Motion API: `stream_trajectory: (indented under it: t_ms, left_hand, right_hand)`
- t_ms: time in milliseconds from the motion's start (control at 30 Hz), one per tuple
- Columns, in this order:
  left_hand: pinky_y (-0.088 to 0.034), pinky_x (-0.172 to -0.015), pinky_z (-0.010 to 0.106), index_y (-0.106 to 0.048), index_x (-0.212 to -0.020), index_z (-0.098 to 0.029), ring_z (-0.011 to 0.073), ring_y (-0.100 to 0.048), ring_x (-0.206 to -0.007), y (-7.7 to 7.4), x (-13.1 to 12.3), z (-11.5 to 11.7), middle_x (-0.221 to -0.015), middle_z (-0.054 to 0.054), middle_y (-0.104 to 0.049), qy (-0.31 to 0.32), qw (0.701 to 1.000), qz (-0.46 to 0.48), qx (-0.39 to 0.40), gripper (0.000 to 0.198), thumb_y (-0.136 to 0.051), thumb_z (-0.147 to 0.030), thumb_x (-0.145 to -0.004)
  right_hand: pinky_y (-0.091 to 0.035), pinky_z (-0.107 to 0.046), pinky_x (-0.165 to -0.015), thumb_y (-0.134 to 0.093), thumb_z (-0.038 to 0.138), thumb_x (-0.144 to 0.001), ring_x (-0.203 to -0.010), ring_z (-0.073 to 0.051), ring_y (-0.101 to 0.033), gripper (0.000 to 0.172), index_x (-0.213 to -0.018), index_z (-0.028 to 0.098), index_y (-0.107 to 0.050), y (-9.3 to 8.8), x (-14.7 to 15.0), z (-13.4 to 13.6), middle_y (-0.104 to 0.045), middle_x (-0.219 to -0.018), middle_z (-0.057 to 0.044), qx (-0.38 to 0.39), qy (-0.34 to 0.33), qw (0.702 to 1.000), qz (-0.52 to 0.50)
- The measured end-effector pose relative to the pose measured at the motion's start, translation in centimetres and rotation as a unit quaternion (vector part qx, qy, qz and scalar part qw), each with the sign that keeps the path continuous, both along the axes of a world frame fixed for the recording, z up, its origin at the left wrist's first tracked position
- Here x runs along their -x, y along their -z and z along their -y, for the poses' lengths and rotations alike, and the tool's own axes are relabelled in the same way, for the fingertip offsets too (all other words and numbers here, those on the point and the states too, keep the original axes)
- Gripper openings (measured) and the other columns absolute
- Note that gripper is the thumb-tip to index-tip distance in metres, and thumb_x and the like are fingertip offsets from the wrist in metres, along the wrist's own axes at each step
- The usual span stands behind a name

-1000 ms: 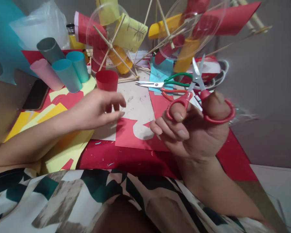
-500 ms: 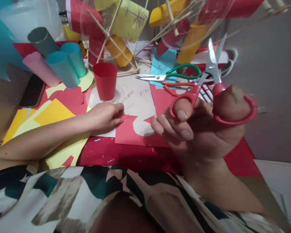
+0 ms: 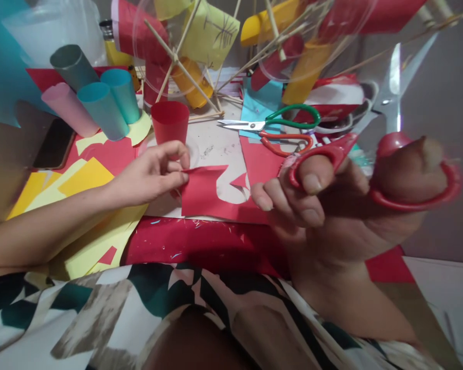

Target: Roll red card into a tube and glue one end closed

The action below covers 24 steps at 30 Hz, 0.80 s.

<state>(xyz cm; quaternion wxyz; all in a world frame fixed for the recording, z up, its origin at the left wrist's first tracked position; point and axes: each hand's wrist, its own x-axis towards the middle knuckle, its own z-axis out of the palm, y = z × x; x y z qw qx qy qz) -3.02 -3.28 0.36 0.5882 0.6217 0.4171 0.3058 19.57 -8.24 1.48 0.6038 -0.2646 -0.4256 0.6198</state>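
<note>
Your left thumb and forefinger pinch the 10 o'clock corner of the red sheet (image 3: pixel 200 195), while the other fingers of that left hand (image 3: pixel 152 172) curl inward. Your right hand (image 3: pixel 343 221) grips the red-handled scissors (image 3: pixel 388 105), thumb through one loop and forefinger through the other, remaining fingers bent toward the palm. The blades stand parted and aim up toward 1 o'clock, away from the paper.

Take the red sheet as the middle of the dial, with 12 straight ahead of you. It lies before you, a rounded gap cut into it and a pointed tongue of red jutting into that gap; your right fingers cover its 3 o'clock end, and you cannot tell whether they touch it. The red cup (image 3: pixel 170 121) stands at 11, just behind your left hand. At 1 lie the scissors with green and orange handles (image 3: pixel 252 125), partly over a blue sheet (image 3: pixel 260 100). Yellow sheets (image 3: pixel 88 177) spread at 9, partly under your left forearm. Farther out, a cluster of paper tubes (image 3: pixel 104 110) leans at 10, with a phone (image 3: pixel 56 144) near it. A wooden stick frame (image 3: pixel 174 56) rises between 11 and 12.
</note>
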Motion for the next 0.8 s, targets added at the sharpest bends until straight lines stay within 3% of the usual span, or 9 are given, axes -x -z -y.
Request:
stream_trajectory:
  t_ms: [100,233,300,367,467,600,800]
  left_hand:
    - [-0.052,-0.048,0.021,-0.066,-0.097,-0.016,0.0125,-0.062,-0.046,-0.9,0.6,0.6,-0.056,-0.004,-0.059,-0.096,0.994,0.048,-0.005,0.022,-0.073,-0.011,-0.077]
    - [-0.057,-0.051,0.018,-0.069,-0.113,-0.013,0.0097,-0.064,-0.05,-1.6,2.0,1.5,-0.061,-0.004,-0.065,-0.146,0.976,0.087,-0.134,0.031,-0.076,-0.016,-0.082]
    - [-0.061,-0.054,0.018,-0.07,-0.114,-0.014,0.0091,-0.067,-0.052,-1.8,3.0,1.7,-0.065,-0.003,-0.069,-0.165,0.959,0.101,-0.205,0.028,-0.075,-0.02,-0.086]
    - [-0.063,-0.054,0.019,-0.072,-0.114,-0.016,0.0092,-0.068,-0.053,-2.1,3.9,1.8,-0.066,-0.003,-0.071,-0.197,0.937,0.115,-0.263,0.027,-0.075,-0.022,-0.087]
    - [-0.064,-0.051,0.021,-0.074,-0.11,-0.017,0.0106,-0.068,-0.053,-2.6,4.8,1.7,-0.065,-0.004,-0.071,-0.252,0.907,0.139,-0.307,0.027,-0.079,-0.024,-0.084]
    - [-0.059,-0.042,0.019,-0.076,-0.104,-0.019,0.0114,-0.069,-0.05,-3.2,5.3,1.8,-0.064,-0.006,-0.07,-0.296,0.885,0.171,-0.316,0.028,-0.084,-0.028,-0.078]
    - [-0.06,-0.044,0.019,-0.076,-0.102,-0.023,0.0101,-0.067,-0.051,-3.5,4.7,2.7,-0.062,-0.007,-0.068,-0.296,0.906,0.17,-0.249,0.029,-0.086,-0.028,-0.075]
  right_hand:
    - [-0.043,-0.029,-0.047,-0.07,0.057,-0.083,-0.032,-0.006,-0.032,0.04,-0.062,0.023,-0.071,-0.1,-0.1,0.0,-0.04,-0.039,0.007,0.002,-0.022,1.0,-0.01]
    - [-0.039,-0.026,-0.045,-0.07,0.057,-0.084,-0.034,-0.005,-0.033,0.039,-0.066,0.023,-0.07,0.4,-0.3,0.8,-0.043,-0.046,0.007,0.014,-0.109,0.994,-0.01]
    - [-0.039,-0.026,-0.045,-0.071,0.058,-0.083,-0.039,-0.008,-0.041,0.036,-0.07,0.024,-0.069,1.1,-0.3,1.4,-0.047,-0.05,0.006,0.023,-0.171,0.985,0.004]
    - [-0.033,-0.025,-0.043,-0.073,0.064,-0.077,-0.046,-0.009,-0.044,0.043,-0.073,0.022,-0.066,1.8,-0.2,1.8,-0.052,-0.057,0.004,0.04,-0.257,0.964,0.05]
    - [-0.028,-0.024,-0.047,-0.074,0.068,-0.075,-0.05,-0.007,-0.042,0.053,-0.069,0.018,-0.059,2.5,0.3,1.9,-0.05,-0.06,0.003,0.069,-0.314,0.932,0.167]
    - [-0.03,-0.023,-0.051,-0.069,0.071,-0.078,-0.052,-0.007,-0.043,0.056,-0.075,0.017,-0.057,3.0,1.1,1.4,-0.052,-0.058,0.004,0.067,-0.317,0.926,0.194]
    - [-0.036,-0.023,-0.049,-0.065,0.074,-0.077,-0.051,-0.009,-0.049,0.058,-0.084,0.016,-0.062,3.5,1.4,0.7,-0.057,-0.058,0.003,0.055,-0.297,0.934,0.194]
